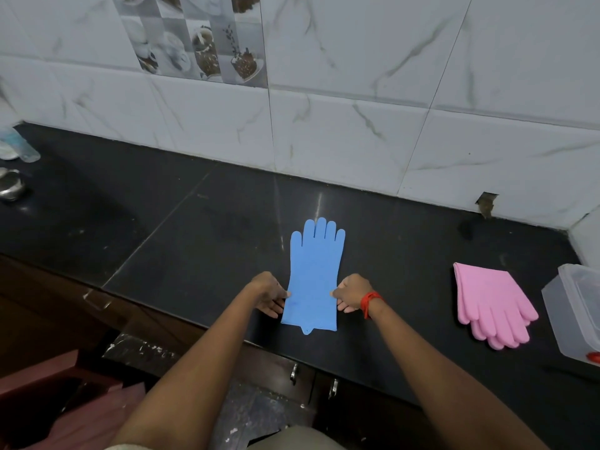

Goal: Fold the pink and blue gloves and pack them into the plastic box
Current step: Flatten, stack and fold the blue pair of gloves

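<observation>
The blue gloves [314,274] lie flat on the black counter [194,228], stacked as one shape with fingers pointing at the wall and the cuff toward me. My left hand [269,295] pinches the cuff's left edge. My right hand [352,293], with a red thread on its wrist, pinches the right edge. The pink gloves [493,303] lie folded in a pile to the right, fingers toward me, untouched. The clear plastic box [574,316] stands at the far right next to them, partly cut off by the frame edge.
A white marble-tiled wall [357,131] bounds the counter at the back. A clear bottle [19,146] and a steel vessel [11,186] sit at the far left. Cabinet handles [293,373] show below the counter's front edge.
</observation>
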